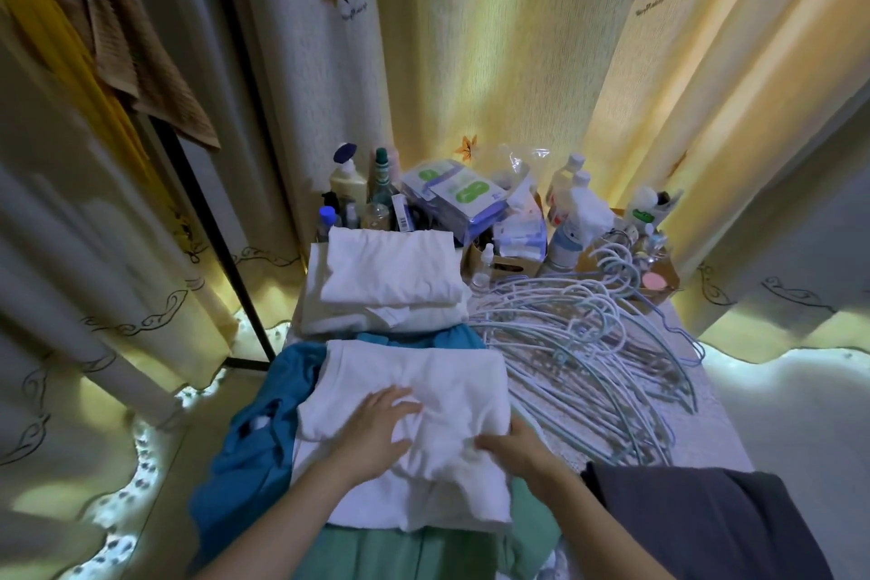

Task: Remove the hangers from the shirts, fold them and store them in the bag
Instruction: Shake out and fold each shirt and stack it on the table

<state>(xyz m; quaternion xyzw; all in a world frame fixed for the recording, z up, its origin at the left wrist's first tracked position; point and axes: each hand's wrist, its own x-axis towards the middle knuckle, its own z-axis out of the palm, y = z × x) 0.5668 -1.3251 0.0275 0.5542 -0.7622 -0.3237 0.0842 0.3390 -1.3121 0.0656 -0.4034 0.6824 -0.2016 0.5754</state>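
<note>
A white shirt point(414, 381) lies half folded on the table in front of me, on top of a blue shirt point(249, 447) and a green garment point(376, 551). My left hand point(376, 429) lies flat on the white shirt with fingers spread. My right hand point(513, 443) grips a fold of that shirt at its right edge. Behind it sits a stack of folded white shirts point(386, 283). A heap of pale blue hangers point(579, 353) lies to the right. No bag is visible.
Bottles point(348, 184), packets point(452, 193) and cardboard boxes point(508, 264) crowd the table's far end. A dark grey cloth point(706, 518) lies at the near right. Curtains point(494, 38) hang behind, and a black rack leg point(226, 259) stands to the left.
</note>
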